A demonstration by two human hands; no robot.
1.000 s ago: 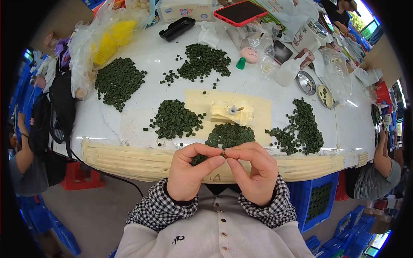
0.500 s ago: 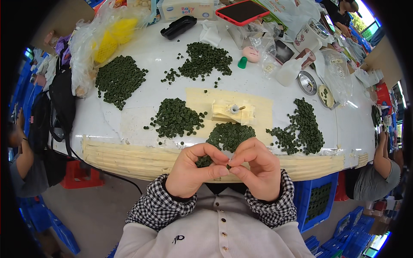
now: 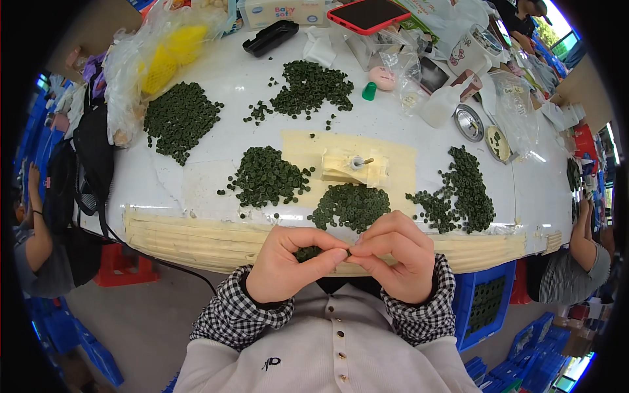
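Observation:
At the table's front edge, my left hand (image 3: 286,263) and my right hand (image 3: 401,257) meet fingertip to fingertip. Thumbs and forefingers of both pinch one tiny dark green piece (image 3: 348,253), mostly covered by the fingers. More green pieces (image 3: 306,253) show inside the curve of my left hand; whether they lie in the palm or on the table, I cannot tell. Just beyond the hands is a heap of small round green parts (image 3: 350,207). Behind it a block wrapped in cream tape (image 3: 341,169) carries a metal fitting with a thin pin (image 3: 358,162).
Further green heaps lie at left (image 3: 267,178), far left (image 3: 180,123), back (image 3: 311,88) and right (image 3: 468,193). A red-edged phone (image 3: 369,16), a black tray (image 3: 270,38), a green cap (image 3: 369,91) and plastic bags (image 3: 517,111) crowd the back. A blue crate (image 3: 485,304) stands below the right edge.
Both hands keep their pinch on the small piece, with the right hand shifted slightly right and its fingers closer together. Some parts of the near heap now lie spread further left.

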